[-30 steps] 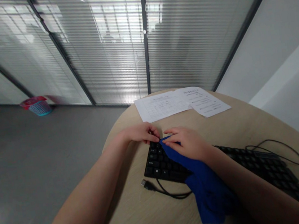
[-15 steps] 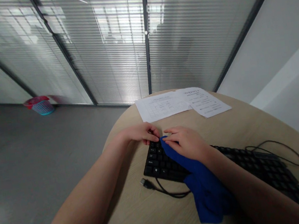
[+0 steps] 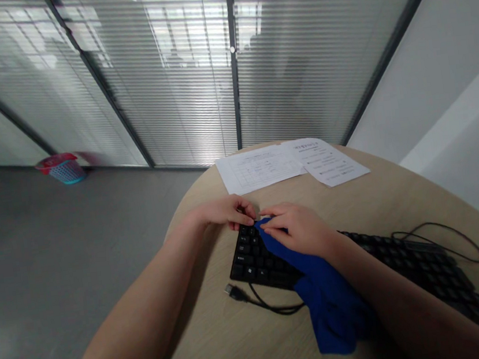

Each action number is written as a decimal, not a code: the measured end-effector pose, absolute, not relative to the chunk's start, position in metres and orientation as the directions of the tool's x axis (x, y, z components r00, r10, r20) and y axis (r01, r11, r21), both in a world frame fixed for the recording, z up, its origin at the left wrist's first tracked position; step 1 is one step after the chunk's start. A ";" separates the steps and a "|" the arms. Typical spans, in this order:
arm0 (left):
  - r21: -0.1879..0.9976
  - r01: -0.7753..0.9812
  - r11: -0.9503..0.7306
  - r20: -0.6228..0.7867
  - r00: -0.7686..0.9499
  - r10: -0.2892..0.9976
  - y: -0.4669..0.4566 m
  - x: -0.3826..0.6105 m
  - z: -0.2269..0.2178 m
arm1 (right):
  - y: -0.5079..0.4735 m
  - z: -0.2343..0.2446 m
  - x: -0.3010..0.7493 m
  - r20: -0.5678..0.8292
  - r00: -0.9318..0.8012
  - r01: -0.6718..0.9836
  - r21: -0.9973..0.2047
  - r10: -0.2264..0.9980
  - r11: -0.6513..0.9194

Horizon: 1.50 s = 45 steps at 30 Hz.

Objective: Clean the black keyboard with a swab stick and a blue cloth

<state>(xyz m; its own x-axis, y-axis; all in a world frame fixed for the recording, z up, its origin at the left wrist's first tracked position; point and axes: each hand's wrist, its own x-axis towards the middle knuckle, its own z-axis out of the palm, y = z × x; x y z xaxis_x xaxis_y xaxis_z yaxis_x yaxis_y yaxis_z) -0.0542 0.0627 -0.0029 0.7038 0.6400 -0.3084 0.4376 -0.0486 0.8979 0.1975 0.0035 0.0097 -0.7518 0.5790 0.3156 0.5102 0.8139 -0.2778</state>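
A black keyboard [image 3: 258,261] lies across the round wooden table [image 3: 225,344]. A blue cloth [image 3: 331,302] is draped over its middle and hangs toward the table's near edge. My right hand [image 3: 300,227] pinches the cloth's far corner against the keyboard's top left keys. My left hand [image 3: 226,211] rests with curled fingers on the keyboard's far left corner, fingertips almost touching the right hand. The keyboard's cable [image 3: 277,309] loops in front, ending in a USB plug [image 3: 232,291].
Two printed sheets [image 3: 259,168] [image 3: 331,165] lie at the table's far edge. More cable [image 3: 446,230] curls at the right behind the keyboard. A red and blue basket [image 3: 60,168] stands on the grey floor by the glass wall with blinds.
Both hands stay at the keyboard's far left corner, with the fingertips a little closer together. The cloth has barely shifted.
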 end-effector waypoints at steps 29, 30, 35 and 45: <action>0.886 0.461 -0.053 -0.323 0.695 0.643 0.064 -0.054 -0.002 | 0.002 0.012 0.202 0.323 -0.691 0.556 -0.333 0.646 0.762; 0.886 0.462 -0.049 -0.325 0.691 0.646 0.064 -0.054 -0.002 | 0.002 0.012 0.201 0.325 -0.685 0.563 -0.332 0.652 0.757; 0.880 0.473 -0.046 -0.332 0.681 0.653 0.064 -0.055 -0.001 | 0.003 0.012 0.201 0.328 -0.631 0.622 -0.328 0.703 0.711; 0.875 0.483 -0.022 -0.352 0.668 0.656 0.061 -0.053 0.005 | 0.004 0.012 0.201 0.332 -0.607 0.632 -0.348 0.722 0.692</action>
